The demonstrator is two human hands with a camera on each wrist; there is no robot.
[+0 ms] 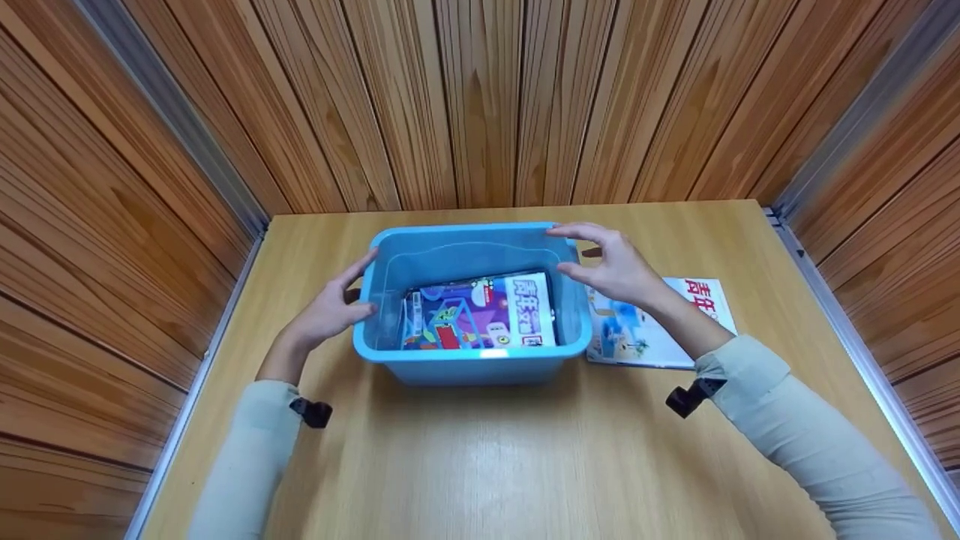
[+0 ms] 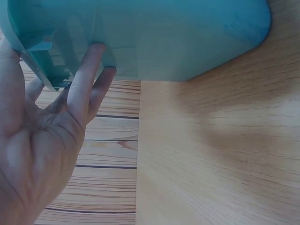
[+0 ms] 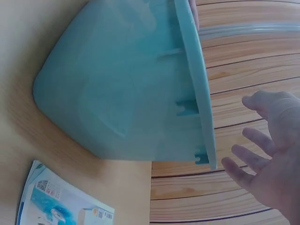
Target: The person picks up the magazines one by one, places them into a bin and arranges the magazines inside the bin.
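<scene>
A blue bin [image 1: 471, 352] stands on the table [image 1: 480, 457], toward its back edge and a little left of the middle. Inside it a magazine [image 1: 480, 311] with a purple cover lies flat on the bottom.

The left hand [image 1: 328, 311] is at the bin's left side. Its thumb lies along the rim, and in the left wrist view its fingers [image 2: 86, 77] are straight, with the tips touching the bin's outer wall [image 2: 187, 37] just under the rim. It grips nothing.

The right hand [image 1: 611, 266] hovers over the bin's right back corner, fingers spread and loosely bent, holding nothing. In the right wrist view the right hand [image 3: 274, 159] is apart from the rim [image 3: 194, 70], with a gap between the fingertips and the plastic.

A second magazine [image 1: 660, 322], with a white and light blue cover, lies flat on the table just right of the bin, partly hidden under the right wrist. It also shows in the right wrist view [image 3: 56, 199], near the bin's base.

Wood-panelled walls [image 1: 480, 97] close in the table at the back and on both sides.
</scene>
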